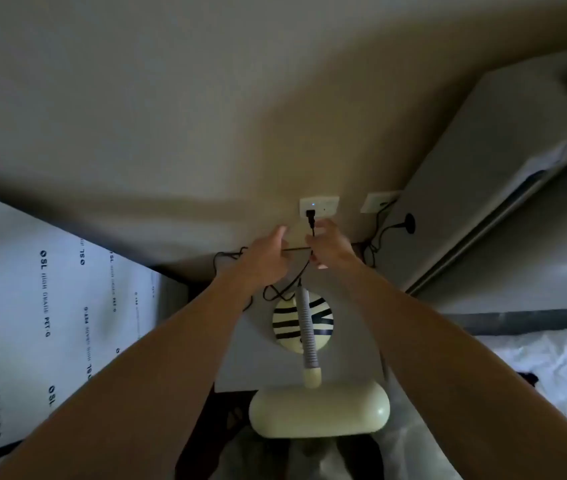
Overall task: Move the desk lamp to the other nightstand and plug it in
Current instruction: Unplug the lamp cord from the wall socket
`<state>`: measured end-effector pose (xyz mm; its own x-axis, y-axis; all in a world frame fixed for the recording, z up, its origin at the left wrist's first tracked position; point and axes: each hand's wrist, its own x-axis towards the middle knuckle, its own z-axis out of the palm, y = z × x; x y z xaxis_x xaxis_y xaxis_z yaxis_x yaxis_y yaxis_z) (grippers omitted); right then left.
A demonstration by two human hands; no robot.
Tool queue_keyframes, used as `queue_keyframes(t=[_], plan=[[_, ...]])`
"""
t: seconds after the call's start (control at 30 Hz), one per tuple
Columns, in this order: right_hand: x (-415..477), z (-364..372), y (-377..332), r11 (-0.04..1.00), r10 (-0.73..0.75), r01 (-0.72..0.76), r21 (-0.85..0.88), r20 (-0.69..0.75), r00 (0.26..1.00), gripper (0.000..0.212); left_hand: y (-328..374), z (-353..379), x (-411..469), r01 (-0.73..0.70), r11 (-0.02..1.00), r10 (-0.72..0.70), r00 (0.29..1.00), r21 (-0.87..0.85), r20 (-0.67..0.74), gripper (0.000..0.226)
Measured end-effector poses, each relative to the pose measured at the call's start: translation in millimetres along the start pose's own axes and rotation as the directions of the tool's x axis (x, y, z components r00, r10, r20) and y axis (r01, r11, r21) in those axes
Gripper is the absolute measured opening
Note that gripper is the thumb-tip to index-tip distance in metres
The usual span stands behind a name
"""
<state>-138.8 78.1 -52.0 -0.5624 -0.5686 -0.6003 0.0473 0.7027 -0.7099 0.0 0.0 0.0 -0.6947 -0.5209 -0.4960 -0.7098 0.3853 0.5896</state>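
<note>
The desk lamp stands on a white nightstand (pixel 237 362): a cream round base with black stripes (pixel 289 323), a grey ribbed neck (pixel 306 327) and a cream oblong head (pixel 320 408) nearest me. Its thin black cord (pixel 296 249) runs taut between my hands, just below a white wall socket (pixel 323 206) with a small blue light. A black plug (pixel 310 216) sits in that socket. My left hand (pixel 264 258) pinches the cord on the left. My right hand (pixel 330 245) grips the cord just under the plug.
A second white wall plate (pixel 381 201) with another black cable is to the right, beside a tall white headboard (pixel 490 174). A sheet with printed lettering (pixel 50 306) leans at the left. A bed under clear plastic (pixel 552 368) lies at the right. More cord loops lie behind the lamp.
</note>
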Motion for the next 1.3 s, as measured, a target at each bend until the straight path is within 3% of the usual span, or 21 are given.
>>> queue_keyframes(t=[0.13, 0.37, 0.5, 0.6, 0.7, 0.8, 1.03, 1.2, 1.3], plan=[[28, 17, 7, 0.991, 0.126, -0.123, 0.059, -0.050, 0.991, 0.011, -16, 21, 19, 0.071, 0.997, -0.070, 0.995, -0.013, 0.068, 0.055], [39, 25, 24, 0.974, 0.133, -0.108, 0.199, -0.119, 0.984, 0.021, -18, 50, 28, 0.065, 0.998, -0.064, 0.989, 0.000, 0.136, 0.034], [32, 33, 25, 0.966, 0.156, -0.114, 0.230, -0.174, 0.972, 0.023, -13, 54, 28, -0.005, 0.992, -0.011, 0.991, 0.125, 0.130, 0.026], [7, 52, 52, 0.968, 0.207, -0.187, 0.166, -0.114, 0.972, 0.023, -28, 60, 24, -0.018, 0.978, -0.037, 0.967, 0.210, 0.254, 0.028], [-14, 57, 66, 0.947, 0.200, -0.157, 0.279, -0.133, 0.971, 0.027, -44, 66, 13, 0.051, 0.993, -0.083, 0.946, 0.108, 0.314, 0.027], [-12, 38, 51, 0.930, 0.172, -0.113, 0.350, -0.144, 0.974, 0.019, -45, 59, -1, 0.065, 0.997, -0.055, 0.969, -0.031, 0.240, 0.033], [-49, 5, 20, 0.721, 0.178, -0.152, 0.676, 0.031, 0.984, 0.022, -67, 17, -73, -0.005, 0.989, -0.034, 0.963, 0.145, 0.266, 0.027], [-101, 2, 7, 0.772, 0.048, -0.050, 0.634, 0.020, 0.999, 0.015, -93, -20, -138, -0.015, 0.975, -0.052, 0.954, 0.222, 0.295, 0.022], [-141, 5, -2, 0.911, -0.064, 0.069, 0.407, -0.024, 0.998, 0.021, -117, -35, -184, 0.008, 0.964, -0.117, 0.910, 0.265, 0.397, 0.012]])
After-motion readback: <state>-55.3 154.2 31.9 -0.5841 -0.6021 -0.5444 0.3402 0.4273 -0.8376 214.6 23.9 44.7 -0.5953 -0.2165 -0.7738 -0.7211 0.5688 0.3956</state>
